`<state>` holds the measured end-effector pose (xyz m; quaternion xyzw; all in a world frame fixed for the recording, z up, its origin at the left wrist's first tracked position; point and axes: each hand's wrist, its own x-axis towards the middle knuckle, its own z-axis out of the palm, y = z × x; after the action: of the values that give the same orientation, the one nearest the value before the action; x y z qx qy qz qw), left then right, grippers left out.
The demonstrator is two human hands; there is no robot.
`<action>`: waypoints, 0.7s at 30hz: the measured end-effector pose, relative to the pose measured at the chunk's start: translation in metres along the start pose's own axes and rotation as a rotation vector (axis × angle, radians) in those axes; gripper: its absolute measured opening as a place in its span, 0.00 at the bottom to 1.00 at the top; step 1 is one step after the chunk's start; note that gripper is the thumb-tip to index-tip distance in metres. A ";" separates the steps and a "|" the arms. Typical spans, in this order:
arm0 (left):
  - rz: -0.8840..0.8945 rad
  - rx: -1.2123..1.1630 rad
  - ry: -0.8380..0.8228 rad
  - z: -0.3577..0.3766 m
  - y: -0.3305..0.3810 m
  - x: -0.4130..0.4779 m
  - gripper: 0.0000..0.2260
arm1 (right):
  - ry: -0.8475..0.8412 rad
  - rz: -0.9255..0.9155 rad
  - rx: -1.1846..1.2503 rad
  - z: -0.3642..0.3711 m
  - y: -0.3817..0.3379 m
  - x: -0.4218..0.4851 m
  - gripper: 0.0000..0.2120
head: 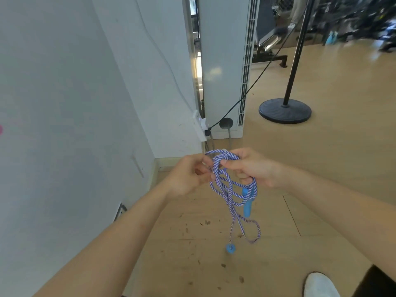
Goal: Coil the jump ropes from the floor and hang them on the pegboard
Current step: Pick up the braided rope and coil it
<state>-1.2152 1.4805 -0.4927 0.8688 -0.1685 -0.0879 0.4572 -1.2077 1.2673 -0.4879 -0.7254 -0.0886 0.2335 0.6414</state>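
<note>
— Jump rope: where is it?

— Up off the floor, held in front of the person at the middle of the view. It is a blue-and-white twisted cord gathered into several loops.

— Which of the hands has it?

— Both. The right hand has its fingers curled round the top of the bundle, with the thumb lying across the thick upper loop. The left hand is just beside it, fingers bent, pinching the cord where one strand wraps round the others.

— And the rest of the rope?

— It hangs below the hands. One blue handle dangles among the loops under the right hand. A single strand drops lower and ends in the second blue handle, seen end-on. I cannot tell whether that one touches the floor.

— What lies around?

— A white wall on the left, with a power strip low on it and a black cable plugged in. Beyond stands a tall white unit, and to its right a black pole on a round base. A white shoe shows at the bottom right. The wooden floor under the rope carries small dark specks.
</note>
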 end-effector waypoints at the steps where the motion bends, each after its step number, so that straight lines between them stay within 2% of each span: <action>1: -0.006 0.011 0.021 -0.001 -0.001 0.001 0.05 | -0.001 -0.007 -0.005 0.000 0.000 0.001 0.04; 3: -0.029 0.066 0.123 -0.006 -0.005 0.003 0.02 | 0.035 -0.018 -0.056 -0.001 0.002 0.002 0.05; 6: -0.127 0.155 0.373 -0.024 -0.013 0.005 0.03 | 0.156 -0.010 -0.141 -0.007 0.009 0.006 0.07; 9: -0.303 0.067 0.603 -0.053 -0.033 0.006 0.06 | 0.280 -0.005 -0.135 -0.015 0.012 0.008 0.06; 12: -0.510 0.090 0.813 -0.081 -0.056 -0.010 0.10 | 0.380 -0.006 -0.104 -0.022 0.013 0.006 0.05; 14: -0.590 0.155 0.792 -0.088 -0.066 -0.023 0.08 | 0.410 0.002 -0.108 -0.023 0.012 0.005 0.07; 16: -0.614 0.194 0.682 -0.084 -0.069 -0.025 0.06 | 0.388 0.002 -0.104 -0.021 0.010 0.005 0.03; 18: -0.548 0.131 0.574 -0.076 -0.063 -0.017 0.09 | 0.325 0.002 -0.090 -0.018 0.009 0.006 0.05; 21: -0.358 -0.094 0.376 -0.054 -0.033 -0.005 0.07 | 0.186 -0.018 -0.075 -0.012 0.005 0.004 0.04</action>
<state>-1.1961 1.5408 -0.4895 0.8637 0.0802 -0.0121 0.4975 -1.1993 1.2579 -0.4928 -0.7666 -0.0442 0.1559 0.6214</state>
